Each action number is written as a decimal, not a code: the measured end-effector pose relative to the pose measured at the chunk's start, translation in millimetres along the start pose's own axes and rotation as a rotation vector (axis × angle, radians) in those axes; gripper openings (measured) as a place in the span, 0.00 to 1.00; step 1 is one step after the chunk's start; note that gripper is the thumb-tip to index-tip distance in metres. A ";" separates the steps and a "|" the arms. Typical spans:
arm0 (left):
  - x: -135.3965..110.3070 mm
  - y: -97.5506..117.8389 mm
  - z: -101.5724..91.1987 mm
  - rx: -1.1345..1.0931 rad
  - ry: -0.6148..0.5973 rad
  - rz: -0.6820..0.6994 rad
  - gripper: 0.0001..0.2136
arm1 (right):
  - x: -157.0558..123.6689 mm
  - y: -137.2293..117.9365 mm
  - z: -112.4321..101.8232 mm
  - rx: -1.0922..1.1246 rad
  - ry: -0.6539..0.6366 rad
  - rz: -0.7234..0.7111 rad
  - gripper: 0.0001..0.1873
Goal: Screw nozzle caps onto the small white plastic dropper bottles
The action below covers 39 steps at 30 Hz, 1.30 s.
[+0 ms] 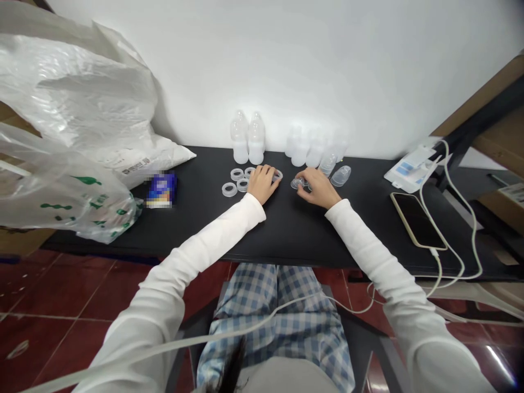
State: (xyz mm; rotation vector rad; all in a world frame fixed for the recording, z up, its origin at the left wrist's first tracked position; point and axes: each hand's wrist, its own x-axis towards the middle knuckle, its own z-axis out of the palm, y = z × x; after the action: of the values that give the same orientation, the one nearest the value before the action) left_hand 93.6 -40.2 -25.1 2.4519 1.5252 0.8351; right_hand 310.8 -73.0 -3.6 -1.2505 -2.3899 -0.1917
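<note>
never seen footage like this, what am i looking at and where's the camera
There is no machine here: a person sits at a black table, and the single picture comes from a camera worn on their head, looking down at both arms. The left hand rests among clear plastic rings, touching one; whether it grips it is unclear. The right hand pinches a small clear part. Behind stand translucent bottles. A phone lies on the right, plastic bags on the left.

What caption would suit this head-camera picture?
Left hand on clear rings, right hand touching a clear piece, bottles behind, black table.
</note>
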 end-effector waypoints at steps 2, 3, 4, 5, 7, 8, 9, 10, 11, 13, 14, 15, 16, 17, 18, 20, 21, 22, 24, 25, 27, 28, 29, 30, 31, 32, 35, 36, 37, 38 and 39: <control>-0.4 -0.2 0.3 0.083 0.015 -0.063 0.09 | -2.3 1.4 -2.7 -0.017 -0.060 -0.029 0.11; -0.6 -0.7 1.3 0.105 0.032 -0.091 0.08 | -3.6 2.6 -4.1 -0.040 -0.086 -0.037 0.10; -0.7 -1.6 2.6 0.116 0.055 -0.112 0.08 | -4.8 3.9 -5.3 -0.069 -0.107 -0.040 0.10; -0.7 -2.7 3.9 0.120 0.076 -0.128 0.07 | -6.0 5.3 -6.0 -0.098 -0.124 -0.040 0.10; -0.4 -5.3 6.2 0.122 0.093 -0.149 0.08 | -7.8 7.5 -6.0 -0.145 -0.145 -0.037 0.10; -0.1 -6.5 6.8 0.126 0.086 -0.155 0.09 | -8.4 8.2 -5.4 -0.159 -0.150 -0.037 0.11; 0.1 -7.4 6.8 0.133 0.077 -0.162 0.10 | -8.8 8.4 -4.5 -0.167 -0.153 -0.038 0.11; 0.3 -8.0 6.4 0.140 0.070 -0.170 0.11 | -9.2 8.3 -3.6 -0.170 -0.154 -0.037 0.12; 0.2 -8.1 5.6 0.146 0.069 -0.176 0.13 | -9.4 7.8 -2.8 -0.169 -0.156 -0.035 0.13; -0.5 -7.1 3.0 0.156 0.075 -0.180 0.16 | -9.8 6.4 -2.2 -0.160 -0.163 -0.022 0.14; -1.2 -6.2 1.7 0.161 0.075 -0.181 0.18 | -9.9 5.7 -2.4 -0.155 -0.167 -0.014 0.14; -1.9 -5.3 0.7 0.168 0.072 -0.182 0.20 | -10.0 5.0 -3.1 -0.148 -0.166 -0.008 0.14; -2.6 -4.7 0.1 0.175 0.066 -0.183 0.21 | -10.1 4.5 -3.9 -0.142 -0.157 -0.003 0.14; -3.3 -4.6 0.1 0.180 0.064 -0.187 0.21 | -10.2 4.1 -4.8 -0.137 -0.141 0.003 0.14; -3.8 -5.0 0.7 0.182 0.066 -0.194 0.20 | -10.2 3.7 -5.5 -0.132 -0.118 0.011 0.15; -4.2 -7.4 3.5 0.173 0.091 -0.205 0.17 | -9.8 2.9 -6.3 -0.129 -0.063 0.036 0.17; -4.2 -9.2 5.2 0.161 0.111 -0.205 0.16 | -9.4 2.3 -6.1 -0.128 -0.038 0.052 0.17; -4.0 -11.0 6.9 0.150 0.130 -0.203 0.15 | -8.5 1.6 -5.7 -0.126 -0.016 0.069 0.17; -3.3 -13.8 9.2 0.143 0.147 -0.201 0.15 | -4.3 -0.6 -4.3 -0.122 0.026 0.100 0.17; -3.0 -14.6 9.7 0.151 0.140 -0.204 0.15 | -0.4 -1.8 -3.6 -0.121 0.049 0.111 0.17; -2.4 -14.9 9.4 0.179 0.106 -0.217 0.15 | 13.2 -4.2 -3.1 -0.123 0.104 0.116 0.17; -2.2 -14.7 8.8 0.192 0.089 -0.223 0.15 | 23.4 -5.1 -3.2 -0.120 0.133 0.104 0.17; -2.1 -14.4 8.3 0.201 0.077 -0.224 0.15 | 35.8 -5.6 -3.6 -0.111 0.162 0.089 0.18; -2.2 -14.1 7.8 0.205 0.071 -0.222 0.15 | 50.4 -5.8 -4.0 -0.096 0.189 0.068 0.19; -2.4 -13.9 7.5 0.206 0.071 -0.218 0.15 | 66.5 -5.5 -4.1 -0.077 0.211 0.044 0.20; -2.7 -13.9 7.3 0.205 0.073 -0.214 0.16 | 83.7 -5.2 -3.7 -0.054 0.225 0.018 0.21; -3.7 -13.7 7.1 0.203 0.070 -0.210 0.18 | 133.0 -5.4 3.9 0.008 0.202 -0.023 0.24; -4.1 -13.5 6.9 0.206 0.063 -0.213 0.19 | 146.2 -6.8 8.9 0.024 0.172 -0.025 0.25; -4.3 -13.1 6.7 0.209 0.055 -0.217 0.20 | 157.0 -8.9 14.8 0.038 0.141 -0.027 0.26; -4.6 -12.7 6.3 0.212 0.048 -0.222 0.21 | 165.1 -11.7 21.1 0.052 0.111 -0.034 0.26; -4.8 -12.2 5.8 0.211 0.043 -0.226 0.21 | 170.7 -15.0 27.2 0.065 0.092 -0.044 0.26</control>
State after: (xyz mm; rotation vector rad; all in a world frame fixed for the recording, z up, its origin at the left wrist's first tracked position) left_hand 85.4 -37.5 -36.5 2.3476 1.9529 0.7227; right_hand 205.1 54.7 47.8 -1.1364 -2.3275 -0.1793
